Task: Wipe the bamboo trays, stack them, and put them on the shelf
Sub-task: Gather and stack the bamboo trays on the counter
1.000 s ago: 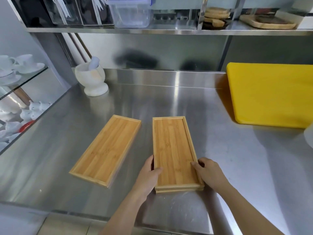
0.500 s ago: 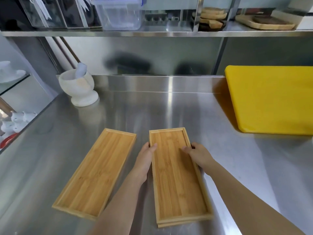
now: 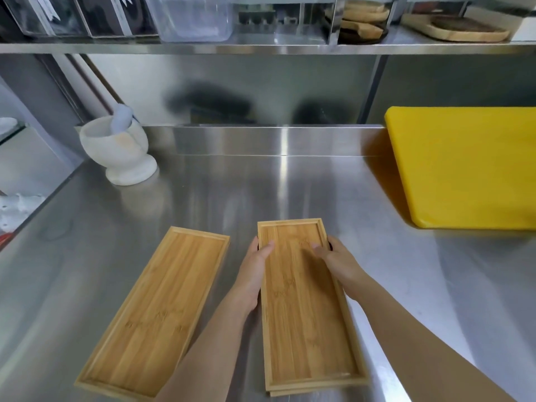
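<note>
A stack of bamboo trays (image 3: 301, 309) lies lengthwise on the steel counter (image 3: 290, 192) in front of me. My left hand (image 3: 253, 269) grips its left rim near the far end, thumb over the edge. On the right rim, my right hand (image 3: 336, 259) holds the same stack, thumb lying inside the top tray. A single bamboo tray (image 3: 156, 311) lies flat to the left, slightly angled, touched by neither hand. The steel shelf (image 3: 261, 47) runs above the counter.
A white mortar with pestle (image 3: 121, 152) stands at the back left. A thick yellow cutting board (image 3: 467, 166) lies at the right. On the shelf sit a clear plastic container (image 3: 194, 18), dark boxes and wooden boards (image 3: 470, 30). White cups (image 3: 17, 204) fill a side rack at left.
Both hands have slid from the near end of the stack up its sides to the far end. The view has tilted, so the trays sit lower in frame.
</note>
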The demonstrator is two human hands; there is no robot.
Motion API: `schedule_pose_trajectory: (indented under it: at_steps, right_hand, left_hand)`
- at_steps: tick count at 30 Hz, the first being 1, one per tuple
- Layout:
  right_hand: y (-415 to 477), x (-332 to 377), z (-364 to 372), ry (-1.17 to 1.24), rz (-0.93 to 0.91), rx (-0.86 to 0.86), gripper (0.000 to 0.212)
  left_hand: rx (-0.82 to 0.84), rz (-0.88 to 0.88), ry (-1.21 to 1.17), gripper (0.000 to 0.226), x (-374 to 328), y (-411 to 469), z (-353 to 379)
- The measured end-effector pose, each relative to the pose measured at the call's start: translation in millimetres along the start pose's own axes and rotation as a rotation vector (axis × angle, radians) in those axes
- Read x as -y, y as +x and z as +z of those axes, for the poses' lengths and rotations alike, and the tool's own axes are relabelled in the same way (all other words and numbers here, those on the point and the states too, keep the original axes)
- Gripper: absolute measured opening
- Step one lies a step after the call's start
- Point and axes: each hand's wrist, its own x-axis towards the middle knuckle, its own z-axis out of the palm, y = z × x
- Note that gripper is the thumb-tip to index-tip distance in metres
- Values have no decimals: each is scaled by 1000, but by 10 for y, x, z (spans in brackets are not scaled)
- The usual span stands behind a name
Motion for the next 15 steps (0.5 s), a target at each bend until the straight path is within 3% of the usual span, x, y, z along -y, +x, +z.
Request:
schedule_pose_trajectory:
  at_steps: [4, 7, 9, 12, 15]
  right_hand:
    - [-16, 1, 15, -128, 9, -59, 38]
    - [-73, -20, 70, -568, -30, -235, 45]
    - [-189, 38, 180, -700, -158, -308, 43]
    - [-363, 183, 497, -663, -353, -195, 39]
    - [-487, 268, 959, -571, -396, 14, 41]
  left_hand:
    - [3, 46, 73, 42, 33, -122, -51]
    - [68, 45, 111, 41, 103, -338, -139]
    - [84, 34, 130, 48, 131, -491, -217]
    - [-47, 54, 232, 56, 120, -627, -442]
    - [-176, 161, 343, 49, 64, -700, -750]
